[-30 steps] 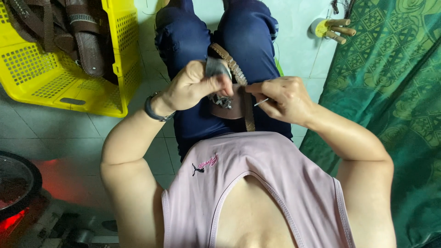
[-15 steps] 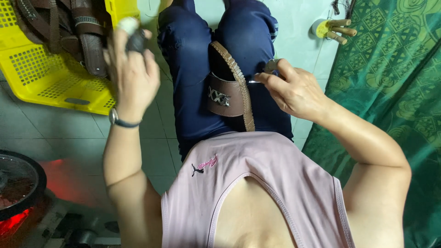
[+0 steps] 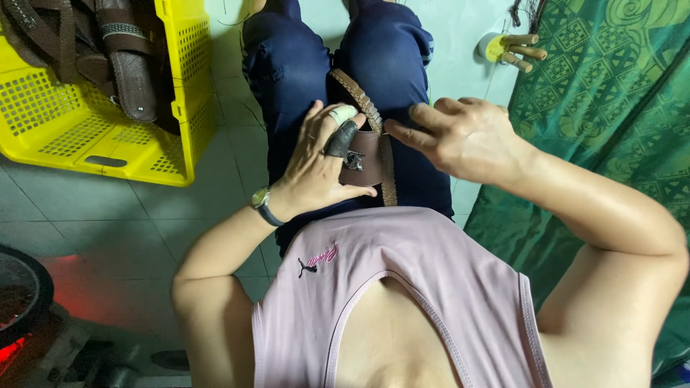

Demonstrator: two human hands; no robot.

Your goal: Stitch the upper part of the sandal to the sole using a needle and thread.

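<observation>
Head view: brown leather strap piece (image 3: 368,154) lies across the lap on the dark jeans (image 3: 287,79). Left hand (image 3: 320,162) presses flat on it, fingers spread, pinning not gripping. Right hand (image 3: 460,136) hovers just beside, open, empty. Yellow crate (image 3: 86,136) of straps near.

Left hand (image 3: 323,162) lies flat; right hand (image 3: 460,136) hovers open.

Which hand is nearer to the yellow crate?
Left. The left hand rests on the brown leather piece on the lap, beside the yellow crate; the right hand is farther away.
</observation>
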